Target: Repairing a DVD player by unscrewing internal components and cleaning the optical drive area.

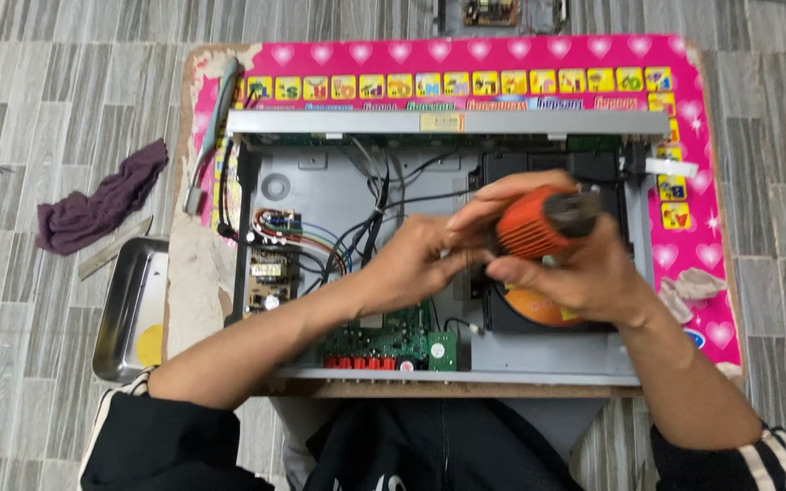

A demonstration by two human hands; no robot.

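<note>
Both my hands meet over an opened grey disc player chassis (pixel 320 186) on a small table. My right hand (pixel 575 273) grips an orange ribbed tool handle with a dark end (pixel 539 221), held sideways above the black disc drive (pixel 539 168). My left hand (pixel 411 264) pinches the handle's left end with its fingertips. An orange disc (pixel 534 309) shows under my right hand. Inside the chassis lie a green circuit board (pixel 388 341), a small brown power board (pixel 270 277) and black and coloured wires (pixel 338 241).
A pink mat with hearts and picture tiles (pixel 684 118) covers the table. A metal tray (pixel 129 305) and a purple cloth (pixel 102 200) lie on the tiled floor at left. A crumpled tissue (pixel 693 286) sits at right, a grey tool (pixel 216 109) at upper left.
</note>
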